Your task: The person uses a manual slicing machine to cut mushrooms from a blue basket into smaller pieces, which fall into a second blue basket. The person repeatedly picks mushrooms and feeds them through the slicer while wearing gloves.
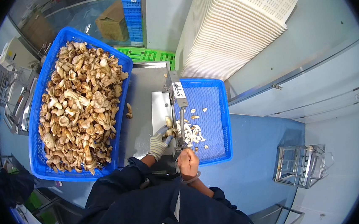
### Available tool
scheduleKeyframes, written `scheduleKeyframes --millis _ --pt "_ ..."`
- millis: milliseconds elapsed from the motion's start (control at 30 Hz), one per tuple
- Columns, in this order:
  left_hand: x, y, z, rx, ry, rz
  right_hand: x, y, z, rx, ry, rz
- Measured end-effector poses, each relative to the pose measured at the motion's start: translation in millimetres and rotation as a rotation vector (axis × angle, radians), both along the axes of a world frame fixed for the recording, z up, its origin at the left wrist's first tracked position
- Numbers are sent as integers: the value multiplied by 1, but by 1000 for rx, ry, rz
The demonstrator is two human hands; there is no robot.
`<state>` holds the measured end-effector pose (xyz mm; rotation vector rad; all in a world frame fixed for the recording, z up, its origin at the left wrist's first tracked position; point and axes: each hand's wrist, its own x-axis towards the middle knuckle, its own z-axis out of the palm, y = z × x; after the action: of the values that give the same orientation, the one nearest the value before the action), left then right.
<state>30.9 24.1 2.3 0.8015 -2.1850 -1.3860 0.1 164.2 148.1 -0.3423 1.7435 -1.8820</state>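
Observation:
My left hand, in a striped knit glove, holds a mushroom against the cutting side of a hand-operated metal slicer. Another pale mushroom piece lies just beyond its fingers on the white board. My bare right hand is closed in a fist at the near end of the slicer's lever arm; the grip itself is hidden inside it. Cut mushroom slices lie right of the slicer in a shallow blue mesh tray.
A large blue crate heaped with whole mushrooms stands left on the steel table. One loose mushroom lies beside it. Stacked white perforated trays rise behind. A metal frame stand is on the floor at right.

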Motion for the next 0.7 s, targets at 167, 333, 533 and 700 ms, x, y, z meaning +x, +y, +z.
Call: scheduleKeyframes --millis 167,333,533,700 --pt "-2 0 13 32 -81 -19 31 39 -103 86 217 21" --pt "-1 -4 19 57 -62 -47 21 30 -62 154 108 17" --pt "-7 -1 16 65 -21 -72 10 19 -44 43 143 -9" --pt "-3 -3 27 -37 -27 -107 31 39 -106 98 210 10"
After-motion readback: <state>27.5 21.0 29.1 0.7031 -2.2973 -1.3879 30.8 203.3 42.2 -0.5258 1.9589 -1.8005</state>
